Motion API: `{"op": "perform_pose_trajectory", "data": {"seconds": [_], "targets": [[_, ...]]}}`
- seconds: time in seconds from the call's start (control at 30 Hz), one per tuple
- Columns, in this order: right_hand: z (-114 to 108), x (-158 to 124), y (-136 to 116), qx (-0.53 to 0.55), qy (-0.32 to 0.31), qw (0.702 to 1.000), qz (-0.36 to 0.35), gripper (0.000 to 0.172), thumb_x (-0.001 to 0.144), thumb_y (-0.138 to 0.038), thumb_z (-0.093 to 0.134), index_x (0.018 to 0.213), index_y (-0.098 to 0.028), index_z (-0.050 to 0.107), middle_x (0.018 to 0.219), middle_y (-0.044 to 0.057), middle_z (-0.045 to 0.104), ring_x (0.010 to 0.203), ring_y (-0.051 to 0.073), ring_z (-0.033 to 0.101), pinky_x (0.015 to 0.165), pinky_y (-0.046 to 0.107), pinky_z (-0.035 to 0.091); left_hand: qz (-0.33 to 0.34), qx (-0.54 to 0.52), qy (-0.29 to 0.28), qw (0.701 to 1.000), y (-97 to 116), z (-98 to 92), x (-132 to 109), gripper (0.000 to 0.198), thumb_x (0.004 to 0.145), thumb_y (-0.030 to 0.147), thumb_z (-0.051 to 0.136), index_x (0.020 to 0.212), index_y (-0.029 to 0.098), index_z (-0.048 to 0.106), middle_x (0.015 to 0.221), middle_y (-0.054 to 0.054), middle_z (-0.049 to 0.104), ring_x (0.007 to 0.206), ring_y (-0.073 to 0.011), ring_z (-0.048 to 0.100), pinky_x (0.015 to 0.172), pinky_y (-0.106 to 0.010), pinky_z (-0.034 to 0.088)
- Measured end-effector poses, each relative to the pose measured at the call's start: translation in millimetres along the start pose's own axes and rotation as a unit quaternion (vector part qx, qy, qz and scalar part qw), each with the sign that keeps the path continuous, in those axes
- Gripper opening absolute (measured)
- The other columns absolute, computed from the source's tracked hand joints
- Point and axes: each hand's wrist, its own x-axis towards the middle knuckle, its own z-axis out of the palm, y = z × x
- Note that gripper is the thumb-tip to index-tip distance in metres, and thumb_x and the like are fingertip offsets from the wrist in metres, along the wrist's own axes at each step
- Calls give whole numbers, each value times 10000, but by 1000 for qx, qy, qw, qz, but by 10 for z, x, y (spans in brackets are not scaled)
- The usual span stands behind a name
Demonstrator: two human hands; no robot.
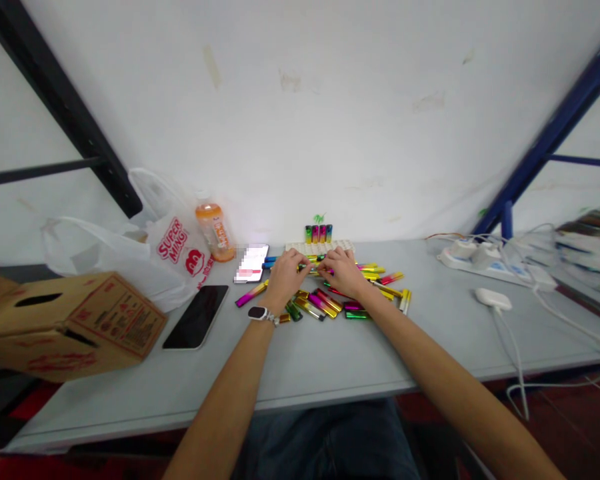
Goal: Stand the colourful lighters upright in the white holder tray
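Observation:
My left hand (286, 272) and my right hand (343, 270) are close together over a pile of shiny two-tone metallic tubes (325, 303) that look like lighters. Both have bent fingers with the tips drawn together; whatever lies between the fingertips is too small to make out. Several similar tubes (319, 234) stand upright in a row near the wall. A pale tray with a grid pattern (347, 247) lies behind my hands, partly covered by them. Loose magenta, gold, green and red tubes are scattered below and beside both hands. A watch (258, 313) is on my left wrist.
To the left are a phone with a lit screen (251, 264), a dark phone (197, 317), an orange bottle (215, 233), a white plastic bag (173, 247) and a cardboard box (80, 323). A power strip (495, 265) and white charger (493, 299) with cables lie right.

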Motion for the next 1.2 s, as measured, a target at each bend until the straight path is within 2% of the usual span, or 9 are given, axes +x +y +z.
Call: {"op": "perform_pose_trajectory", "data": {"seconds": [0.13, 0.27, 0.4, 0.5, 0.6, 0.73, 0.9, 1.03, 1.2], "targets": [[15, -19, -9, 14, 3, 1000, 8, 189, 954, -284, 537, 921, -196, 701, 962, 83, 640, 1012, 252, 489, 892, 389, 302, -11, -35, -4, 999, -33, 55, -33, 146, 899, 280, 612, 1001, 179, 636, 1026, -68, 637, 977, -203, 604, 885, -333, 497], [70, -34, -29, 12, -28, 999, 20, 222, 902, -384, 613, 978, -204, 719, 1019, 93, 627, 1059, 267, 479, 928, 408, 302, -4, 14, -75, 997, -59, 55, -66, 66, 865, 216, 626, 883, 183, 679, 964, -73, 659, 972, -227, 610, 914, -365, 483], [91, -5, -48, -9, -55, 998, 27, 289, 890, -461, 613, 988, -224, 746, 1036, 105, 618, 1070, 277, 470, 939, 421, 300, -4, 5, -90, 996, -76, 58, -57, 102, 875, 179, 591, 866, 177, 693, 942, -80, 682, 937, -225, 625, 893, -358, 489], [79, 42, -43, -31, -71, 997, 29, 246, 865, -402, 642, 950, -201, 754, 1008, 110, 636, 1045, 280, 482, 925, 414, 298, -8, -19, -46, 999, -118, 88, -33, 151, 894, 157, 536, 922, 165, 685, 980, -95, 691, 969, -232, 627, 924, -377, 489], [66, 79, -12, -32, -77, 996, 13, 185, 829, -329, 677, 896, -173, 749, 962, 110, 661, 1008, 276, 496, 901, 400, 293, -37, -63, 42, 996, -155, 100, -11, 173, 900, 157, 506, 955, 152, 670, 1005, -109, 686, 987, -234, 629, 944, -393, 491], [49, 79, 21, 74, 5, 996, 49, 166, 892, -321, 639, 893, -186, 736, 871, 65, 685, 927, 232, 521, 867, 367, 291, -122, -212, 123, 962, -95, 84, -7, 211, 896, 336, 587, 963, 155, 672, 989, -101, 702, 897, -210, 652, 861, -363, 523], [15, -5, -66, 263, 97, 956, 83, 258, 893, -387, 645, 746, -178, 684, 680, 8, 625, 749, 178, 521, 765, 309, 339, -109, -412, 82, 901, 142, 132, -21, 354, 847, 480, 657, 988, 156, 685, 1018, -86, 714, 920, -193, 653, 798, -296, 517], [-1, -85, -157, 301, 104, 946, 61, 239, 854, -328, 653, 666, -181, 648, 658, 10, 628, 733, 178, 529, 752, 306, 368, -72, -409, 88, 905, 307, 178, -47, 329, 893, 479, 598, 805, 163, 611, 843, -44, 661, 800, -159, 614, 692, -254, 489], [-32, -152, -75, 361, 138, 921, 40, 132, 771, -217, 576, 759, -175, 702, 717, 27, 663, 734, 179, 562, 746, 305, 414, -42, -400, 114, 909, 406, 156, -124, 262, 991, 438, 444, 913, 197, 510, 882, -28, 655, 849, -135, 618, 804, -259, 473]]}}
